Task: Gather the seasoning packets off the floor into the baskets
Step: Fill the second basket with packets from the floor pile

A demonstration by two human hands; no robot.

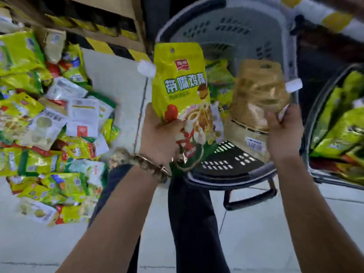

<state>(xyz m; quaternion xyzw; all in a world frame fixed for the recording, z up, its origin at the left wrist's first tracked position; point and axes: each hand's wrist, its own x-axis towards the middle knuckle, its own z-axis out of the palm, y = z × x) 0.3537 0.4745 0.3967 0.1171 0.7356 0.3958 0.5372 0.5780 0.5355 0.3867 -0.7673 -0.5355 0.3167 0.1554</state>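
My left hand (160,134) grips the lower part of a yellow seasoning packet (180,81) with a white spout on its side, held upright over the near rim of a grey basket (222,30). My right hand (283,133) grips a golden-brown packet (258,95), its back with a barcode facing me, above the same basket. A few yellow packets lie inside that basket. A second basket (309,115) at the right edge holds several yellow-green packets (342,131). A heap of yellow, green and white packets (51,125) covers the floor at the left.
Cardboard boxes (110,8) stand behind the pile, on a floor strip with yellow-black hazard tape (106,46). A flat cardboard sheet (118,79) lies between pile and basket. My dark trouser leg (193,223) is below the basket. Pale floor tiles (256,233) fill the foreground.
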